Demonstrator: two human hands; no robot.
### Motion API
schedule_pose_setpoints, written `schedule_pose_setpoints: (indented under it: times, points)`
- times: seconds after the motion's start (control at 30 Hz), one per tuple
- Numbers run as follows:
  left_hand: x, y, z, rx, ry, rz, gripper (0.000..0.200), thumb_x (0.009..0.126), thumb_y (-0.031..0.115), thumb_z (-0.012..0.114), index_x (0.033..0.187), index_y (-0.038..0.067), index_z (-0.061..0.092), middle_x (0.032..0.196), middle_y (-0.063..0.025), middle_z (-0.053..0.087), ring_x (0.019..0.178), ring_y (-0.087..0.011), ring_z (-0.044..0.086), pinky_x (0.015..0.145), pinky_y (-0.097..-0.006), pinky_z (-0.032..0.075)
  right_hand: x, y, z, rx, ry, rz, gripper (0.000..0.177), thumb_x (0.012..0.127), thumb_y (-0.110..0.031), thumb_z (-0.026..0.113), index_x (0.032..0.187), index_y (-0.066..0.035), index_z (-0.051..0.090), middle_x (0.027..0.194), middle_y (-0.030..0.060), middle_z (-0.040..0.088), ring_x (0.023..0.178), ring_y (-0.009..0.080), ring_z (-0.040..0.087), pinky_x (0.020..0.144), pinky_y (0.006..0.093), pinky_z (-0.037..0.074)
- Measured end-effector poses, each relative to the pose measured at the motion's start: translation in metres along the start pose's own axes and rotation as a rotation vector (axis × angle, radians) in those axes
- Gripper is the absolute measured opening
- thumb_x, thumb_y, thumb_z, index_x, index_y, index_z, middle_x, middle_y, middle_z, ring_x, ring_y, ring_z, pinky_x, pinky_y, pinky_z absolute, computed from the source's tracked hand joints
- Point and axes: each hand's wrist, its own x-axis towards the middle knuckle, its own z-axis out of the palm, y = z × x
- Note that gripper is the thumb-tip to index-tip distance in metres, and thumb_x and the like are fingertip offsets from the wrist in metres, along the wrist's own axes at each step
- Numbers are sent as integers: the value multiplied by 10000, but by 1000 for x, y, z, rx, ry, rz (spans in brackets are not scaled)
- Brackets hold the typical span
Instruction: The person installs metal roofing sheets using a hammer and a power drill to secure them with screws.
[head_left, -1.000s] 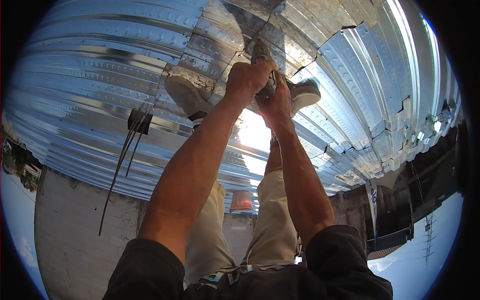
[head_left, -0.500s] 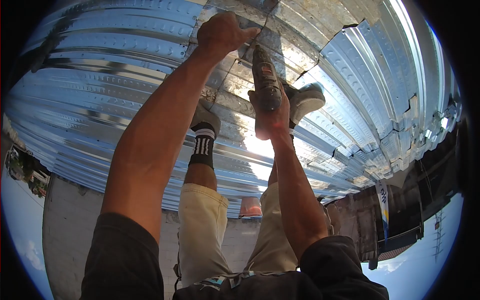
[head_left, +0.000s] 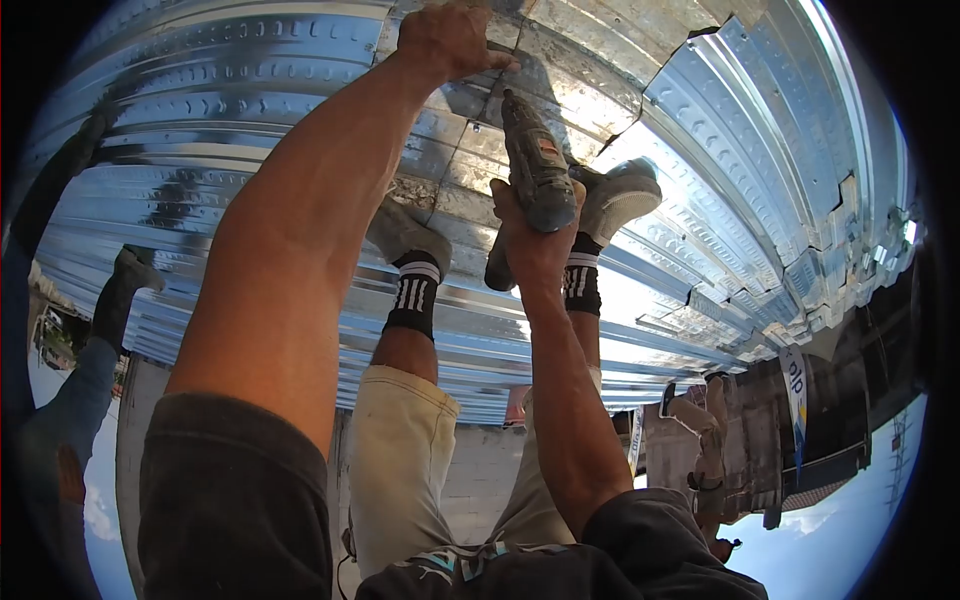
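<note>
My right hand [head_left: 541, 240] is wrapped around the grip of a dusty cordless drill [head_left: 538, 160] with an orange-red patch on its body. The drill's nose points up the view, just short of my left hand [head_left: 445, 42]. That hand is closed low against the metal decking, its thumb reaching toward the drill tip; whatever it may hold is hidden. Under both hands lie dull, stained metal panels [head_left: 480, 140] with seams and cut edges. My feet stand on either side, the right shoe [head_left: 622, 195] close beside the drill and the left shoe [head_left: 408, 235] below it.
Shiny ribbed metal sheets [head_left: 270, 85] spread around me, with uneven overlapping edges [head_left: 830, 230] on the right. Another person's leg [head_left: 105, 310] stands at the left. A second person [head_left: 700, 430] is at the lower right, near a banner [head_left: 795, 400]. A grey block wall [head_left: 480, 475] lies behind.
The view has shifted, bringing other people into sight at left and right. The drill sits slightly more to the right and tilts more. My left hand stays near its tip.
</note>
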Motion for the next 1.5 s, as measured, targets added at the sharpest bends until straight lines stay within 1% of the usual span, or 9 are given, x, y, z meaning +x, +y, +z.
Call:
schedule_pose_setpoints:
  times: [0.33, 0.43, 0.53, 0.57, 0.67, 0.93, 1.13, 1.23, 1.5]
  points:
    - [-11, 9, -22, -155, -142, -64, 515, 702, 441, 766, 998, 26, 697, 948, -225, 694, 907, -365, 677, 808, -441, 543, -1, 5, 1, -20, 48, -11, 596, 771, -249, 825, 1100, -42, 374, 1042, 157, 597, 960, 207, 604, 855, 358, 480]
    - [-5, 7, -9, -45, -101, -64, 482, 734, 432, 738, 1025, 49, 703, 994, -221, 689, 939, -359, 669, 824, -435, 537, 0, 8, 7, -25, 76, -143, 565, 769, -122, 822, 1090, -17, 369, 914, 118, 621, 745, 144, 640, 627, 281, 546]
    - [4, 6, -4, 126, -188, 25, 447, 772, 428, 702, 1043, 73, 710, 1019, -201, 692, 943, -354, 667, 824, -426, 534, -5, -10, 5, 31, 15, 39, 569, 783, -231, 817, 1083, -42, 372, 1015, 139, 596, 933, 191, 596, 832, 342, 481]
    - [7, 7, -5, 187, -236, 65, 436, 784, 428, 689, 1046, 81, 713, 1023, -193, 693, 940, -353, 667, 822, -424, 533, -5, -11, 5, 26, 19, 41, 568, 783, -229, 817, 1082, -40, 373, 1012, 138, 598, 933, 190, 597, 828, 340, 483]
    - [4, -5, 9, 123, -60, 136, 411, 790, 432, 682, 1007, 85, 721, 996, -172, 705, 929, -341, 671, 810, -426, 530, -4, -8, 5, 16, 26, 37, 568, 783, -229, 818, 1082, -35, 375, 1005, 137, 604, 936, 188, 601, 819, 337, 487]
    - [7, 2, -5, 27, -127, -20, 447, 756, 445, 707, 1001, 71, 719, 993, -181, 703, 935, -338, 671, 820, -425, 527, 1, 8, 2, -11, -23, -3, 603, 784, -235, 815, 1160, -12, 400, 1050, 149, 619, 960, 201, 617, 838, 343, 494]
    - [8, 4, -9, 14, -137, -44, 474, 733, 451, 725, 1002, 61, 717, 996, -186, 701, 940, -336, 670, 826, -425, 525, 5, 4, 0, -76, -146, 36, 551, 786, -214, 793, 1223, -18, 522, 1046, 145, 671, 944, 222, 665, 826, 365, 521]
    - [8, 5, -10, 7, -142, -49, 488, 722, 454, 734, 1003, 56, 715, 997, -189, 700, 942, -335, 669, 829, -425, 524, 4, -6, 2, -282, -129, -115, 522, 776, -203, 789, 1198, -8, 552, 989, 153, 692, 895, 242, 690, 793, 369, 538]
    - [9, 4, -12, 2, -160, -57, 525, 692, 463, 757, 1004, 42, 712, 1001, -196, 698, 948, -333, 668, 836, -425, 521, 3, -10, 3, -224, -123, -75, 497, 772, -191, 783, 1182, 4, 582, 984, 160, 698, 897, 251, 697, 787, 359, 542]
